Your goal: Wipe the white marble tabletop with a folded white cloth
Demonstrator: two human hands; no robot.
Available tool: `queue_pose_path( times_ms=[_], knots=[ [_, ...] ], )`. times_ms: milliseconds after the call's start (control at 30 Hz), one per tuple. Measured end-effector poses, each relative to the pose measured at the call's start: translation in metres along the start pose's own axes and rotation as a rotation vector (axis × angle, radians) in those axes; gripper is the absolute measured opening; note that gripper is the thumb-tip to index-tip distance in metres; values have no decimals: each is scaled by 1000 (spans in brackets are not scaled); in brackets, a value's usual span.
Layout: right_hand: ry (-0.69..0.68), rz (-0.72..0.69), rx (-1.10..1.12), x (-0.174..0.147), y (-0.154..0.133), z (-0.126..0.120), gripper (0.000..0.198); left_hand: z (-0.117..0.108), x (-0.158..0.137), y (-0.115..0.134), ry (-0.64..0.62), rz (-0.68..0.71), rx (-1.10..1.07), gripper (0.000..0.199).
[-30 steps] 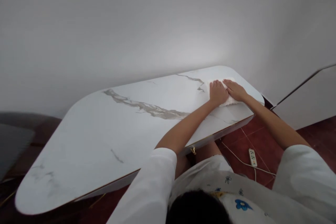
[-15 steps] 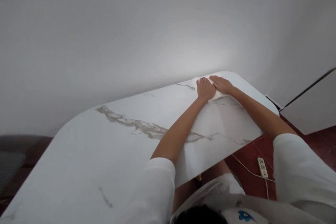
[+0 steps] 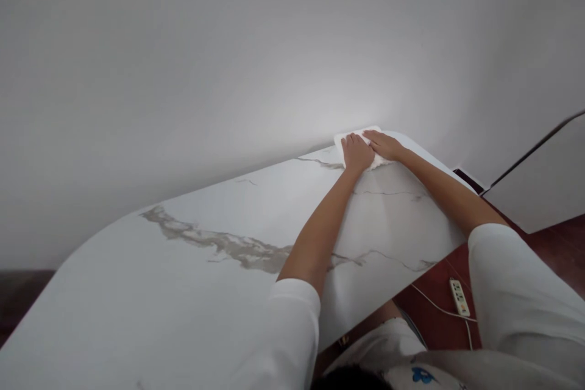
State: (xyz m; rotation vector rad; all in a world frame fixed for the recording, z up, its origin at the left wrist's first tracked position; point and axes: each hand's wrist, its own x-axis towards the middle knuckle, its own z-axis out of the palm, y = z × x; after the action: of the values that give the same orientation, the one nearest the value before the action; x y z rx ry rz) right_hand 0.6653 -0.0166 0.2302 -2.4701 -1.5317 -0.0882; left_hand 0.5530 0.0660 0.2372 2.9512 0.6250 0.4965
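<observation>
A white cloth (image 3: 339,138) lies at the far edge of the white marble-patterned table (image 3: 205,195), its upper rim touching the wall. My left hand (image 3: 357,151) presses on the cloth, its fingers bent over it and close together. Beside it, my right hand (image 3: 382,144) rests flat on the cloth's right part with fingers stretched out towards the left hand. The two hands nearly touch. Both palms hide the middle of the cloth.
A pale wall (image 3: 228,61) runs along the table's far side. Past the right edge, a power strip (image 3: 459,297) with a white cord lies on the dark red floor (image 3: 439,286). A white panel (image 3: 543,177) stands at the right.
The cloth's far rim has shifted slightly up against the wall under both hands. The view has moved a little, so the table's veins appear lower and further left.
</observation>
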Motion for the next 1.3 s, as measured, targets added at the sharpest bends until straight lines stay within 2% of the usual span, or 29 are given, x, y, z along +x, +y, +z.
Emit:
queue_pose_path(
  times_ms=[267, 933, 1100, 1300],
  knots=[
    [12, 42, 1, -49, 9, -8, 58, -5, -31, 31, 8, 63, -58, 57],
    [31, 44, 11, -218, -12, -27, 55, -35, -163, 106, -22, 166, -73, 57],
    [43, 70, 1, -246, -3, -32, 56, -35, -173, 125, -37, 203, -98, 57],
    [69, 120, 11, -252, 27, -35, 56, -28, -156, 146, 1, 256, -128, 57]
  ],
)
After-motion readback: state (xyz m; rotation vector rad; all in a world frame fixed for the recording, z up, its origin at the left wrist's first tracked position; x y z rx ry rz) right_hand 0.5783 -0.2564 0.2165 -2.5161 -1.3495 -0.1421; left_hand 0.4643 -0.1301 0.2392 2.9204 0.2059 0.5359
